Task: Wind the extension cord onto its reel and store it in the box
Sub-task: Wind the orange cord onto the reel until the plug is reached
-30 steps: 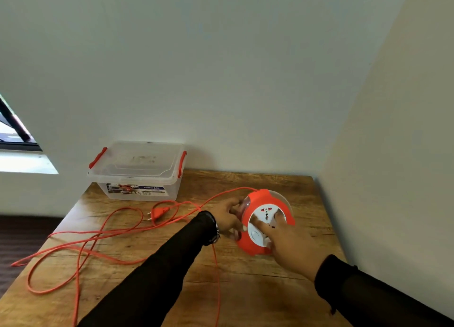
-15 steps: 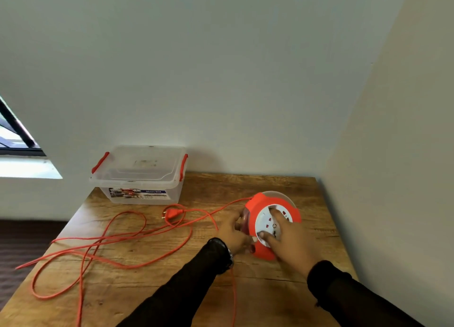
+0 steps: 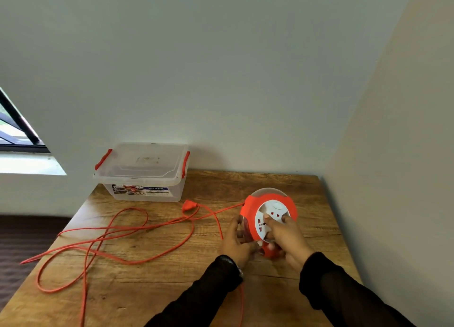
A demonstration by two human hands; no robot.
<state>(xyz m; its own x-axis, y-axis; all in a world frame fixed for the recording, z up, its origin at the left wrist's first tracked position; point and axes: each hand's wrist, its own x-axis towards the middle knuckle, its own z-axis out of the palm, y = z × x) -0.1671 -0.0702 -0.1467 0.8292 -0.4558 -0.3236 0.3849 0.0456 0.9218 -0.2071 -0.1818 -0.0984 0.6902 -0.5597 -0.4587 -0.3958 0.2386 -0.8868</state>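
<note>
The wooden table (image 3: 282,184) carries a lidded clear box (image 3: 142,172), well beyond and left of the fingers. Loose orange cord (image 3: 137,231) sprawls left of the fingers, its plug (image 3: 189,205) near the box. The reel (image 3: 270,218) stands tilted between both hands: the left hand (image 3: 237,243) curls round its left rim, and the right hand (image 3: 286,238) grips its lower edge, fingers (image 3: 272,224) lying on the white socket face.
</note>
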